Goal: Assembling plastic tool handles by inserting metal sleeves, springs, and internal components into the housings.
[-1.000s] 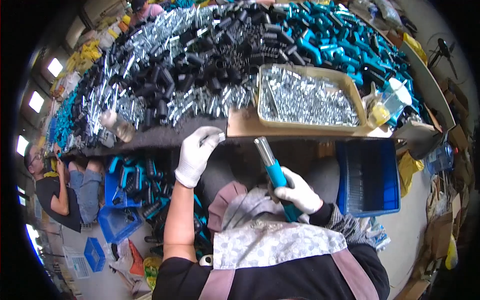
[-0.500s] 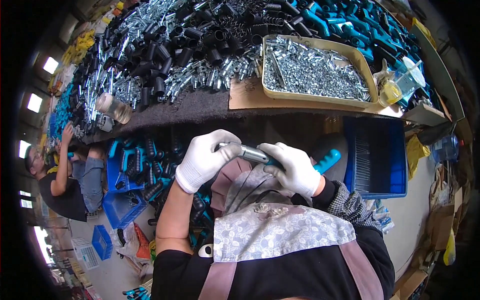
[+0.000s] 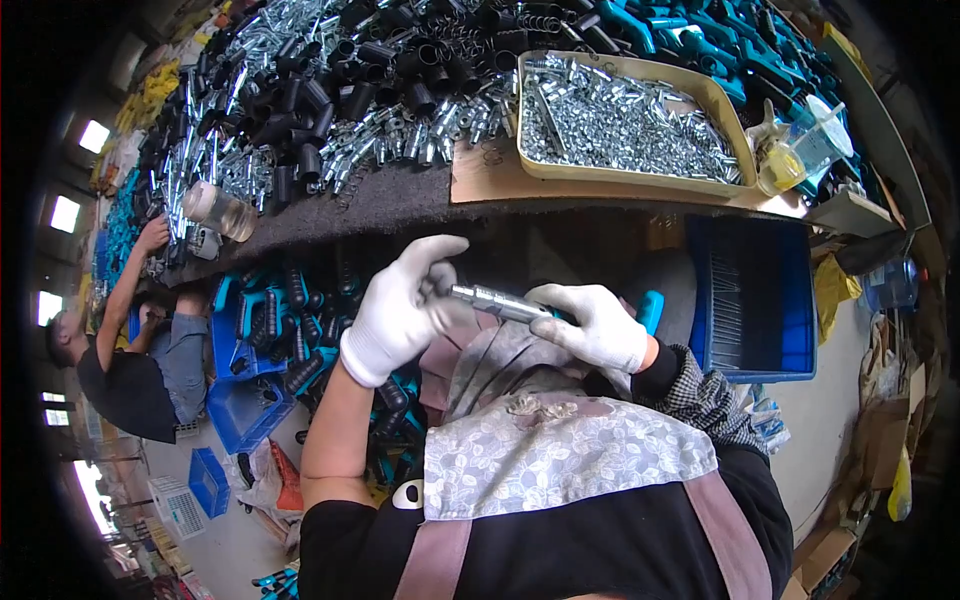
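Note:
My right hand (image 3: 597,325), in a white glove, is closed around a teal-handled tool with a shiny metal tube (image 3: 495,303) that points left. The rounded teal end (image 3: 650,312) of the tool shows beyond that hand, while its middle is hidden in the palm. At the tube's left end is my left hand (image 3: 395,310), gloved in white too. Its upper finger is stretched out and apart from the others, and the thumb side is smeared by motion. Whether it touches the tube I cannot tell.
A tan tray (image 3: 640,170) of small metal parts stands on the bench (image 3: 375,210), beside heaps of black sleeves (image 3: 365,98) and teal housings (image 3: 735,45). Blue crates (image 3: 757,375) (image 3: 245,415) flank my lap. A co-worker (image 3: 125,385) sits at the left.
My left hand has come off the tube's end, moving slightly left and its fingers spreading. The right hand still holds the tool, whose teal end now looks shorter. The view has shifted a little.

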`<state>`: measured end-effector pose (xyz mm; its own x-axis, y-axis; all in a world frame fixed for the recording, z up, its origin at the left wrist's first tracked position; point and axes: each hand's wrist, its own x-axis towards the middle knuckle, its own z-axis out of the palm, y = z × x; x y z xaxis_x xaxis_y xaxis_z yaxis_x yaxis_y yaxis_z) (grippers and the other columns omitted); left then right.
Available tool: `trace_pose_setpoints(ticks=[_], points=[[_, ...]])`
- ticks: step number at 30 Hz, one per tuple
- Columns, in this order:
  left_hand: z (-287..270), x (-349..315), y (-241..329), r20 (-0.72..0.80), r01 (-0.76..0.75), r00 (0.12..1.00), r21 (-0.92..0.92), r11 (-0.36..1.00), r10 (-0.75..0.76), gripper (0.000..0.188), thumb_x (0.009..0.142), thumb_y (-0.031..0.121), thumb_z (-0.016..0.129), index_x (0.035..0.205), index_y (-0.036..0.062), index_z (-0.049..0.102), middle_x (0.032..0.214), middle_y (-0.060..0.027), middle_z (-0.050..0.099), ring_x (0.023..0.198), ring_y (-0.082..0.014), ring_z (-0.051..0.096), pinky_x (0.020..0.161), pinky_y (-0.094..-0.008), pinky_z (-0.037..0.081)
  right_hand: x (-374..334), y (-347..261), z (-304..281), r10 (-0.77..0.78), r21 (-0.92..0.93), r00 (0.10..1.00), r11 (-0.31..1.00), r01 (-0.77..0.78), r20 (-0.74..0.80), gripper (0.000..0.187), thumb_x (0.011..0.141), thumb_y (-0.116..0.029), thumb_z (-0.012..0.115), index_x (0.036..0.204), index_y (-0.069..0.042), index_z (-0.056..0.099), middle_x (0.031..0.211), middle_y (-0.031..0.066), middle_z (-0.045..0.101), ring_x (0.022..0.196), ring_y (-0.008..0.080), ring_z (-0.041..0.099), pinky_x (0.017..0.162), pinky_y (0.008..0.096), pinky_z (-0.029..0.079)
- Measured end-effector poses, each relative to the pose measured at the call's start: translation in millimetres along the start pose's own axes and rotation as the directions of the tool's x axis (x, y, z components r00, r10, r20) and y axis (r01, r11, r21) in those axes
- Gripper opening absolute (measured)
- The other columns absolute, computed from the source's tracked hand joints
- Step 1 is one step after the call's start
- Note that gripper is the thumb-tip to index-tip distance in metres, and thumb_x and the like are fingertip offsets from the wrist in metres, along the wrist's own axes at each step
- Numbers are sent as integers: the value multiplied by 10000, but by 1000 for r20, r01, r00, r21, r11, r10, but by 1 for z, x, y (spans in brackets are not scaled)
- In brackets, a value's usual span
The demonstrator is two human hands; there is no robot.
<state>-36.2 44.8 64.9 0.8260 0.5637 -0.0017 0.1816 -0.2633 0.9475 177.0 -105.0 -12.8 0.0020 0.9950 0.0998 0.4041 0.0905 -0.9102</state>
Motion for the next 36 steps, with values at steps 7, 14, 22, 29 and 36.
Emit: trace_pose_setpoints(ticks=[7,14,22,29,36], points=[[12,-1,-9,253,-621,761,550,558,598,273,723,57,737,988,51,675,1032,-109,649,927,-347,630,811,-383,532,-2,-10,-4,88,-22,995,996,-87,54,376,884,-250,671,1165,-1,651,956,212,697,878,340,706,779,366,541],[21,-9,-16,59,-121,992,322,939,107,194,822,3,630,1000,24,705,978,-137,656,889,-235,652,812,-330,518,-2,1,4,-74,-201,997,977,71,-8,387,880,-305,689,1149,-29,658,943,198,694,863,362,691,746,396,547],[16,-12,-32,65,245,968,-43,969,-242,339,795,30,745,1122,5,658,938,-114,648,725,-182,634,707,-282,518,0,-4,1,-73,-294,997,953,72,8,396,863,-291,709,1148,-20,658,949,201,693,860,380,689,739,405,552],[25,-13,-16,-104,-145,975,367,919,195,337,758,65,770,1082,28,681,988,-130,651,868,-245,649,755,-314,540,0,2,1,-95,-315,995,945,86,-14,391,851,-289,714,1135,-25,663,931,190,691,840,378,683,719,404,548],[24,-10,-25,163,-565,786,580,587,596,275,774,-26,669,1032,61,708,1071,-155,638,912,-305,650,835,-336,533,1,1,-2,-128,-304,992,945,119,-10,388,844,-288,721,1130,-33,663,917,183,689,822,371,682,704,408,545]])
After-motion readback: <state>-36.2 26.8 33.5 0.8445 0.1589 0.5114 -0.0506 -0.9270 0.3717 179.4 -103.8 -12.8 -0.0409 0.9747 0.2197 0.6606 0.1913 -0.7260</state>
